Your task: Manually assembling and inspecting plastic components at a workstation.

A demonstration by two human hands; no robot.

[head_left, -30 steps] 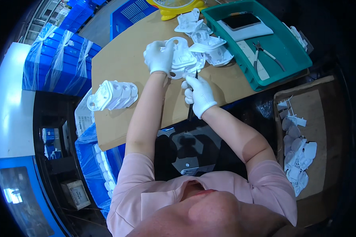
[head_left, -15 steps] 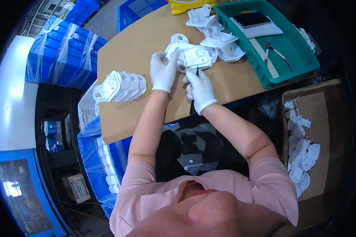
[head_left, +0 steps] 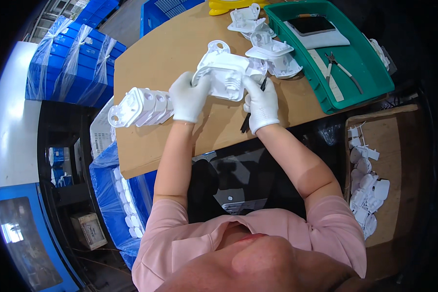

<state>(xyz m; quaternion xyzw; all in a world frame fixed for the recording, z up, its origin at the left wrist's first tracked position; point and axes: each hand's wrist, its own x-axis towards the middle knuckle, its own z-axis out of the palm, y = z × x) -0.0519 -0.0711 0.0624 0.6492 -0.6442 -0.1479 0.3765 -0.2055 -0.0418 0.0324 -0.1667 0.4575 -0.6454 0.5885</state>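
Observation:
In white gloves, both my hands are over the cardboard-topped table. My left hand [head_left: 186, 99] grips the left edge of a white moulded plastic part [head_left: 225, 82], tilted so that its ribbed, hollow side shows. Fingers closed, my right hand [head_left: 264, 104] holds a slim black knife-like tool [head_left: 246, 124] that sticks out above and below the fist. Its thumb reaches the part's right edge. Just beyond, a heap of similar white parts [head_left: 269, 47] lies on the table. Left of my left hand, several parts stand nested in a row [head_left: 140, 107].
A green tray [head_left: 297, 63] at the right holds cutting pliers [head_left: 337, 73] and a dark flat device [head_left: 310, 24]. Below it, a cardboard box [head_left: 389, 194] contains white scraps. A blue-lined bin [head_left: 102, 182] with white pieces stands at the left, near wrapped blue crates [head_left: 58, 68].
A white part has been lifted and turned toward me between both hands. My left hand came left and closed on its edge; my right hand shifted right with the black tool.

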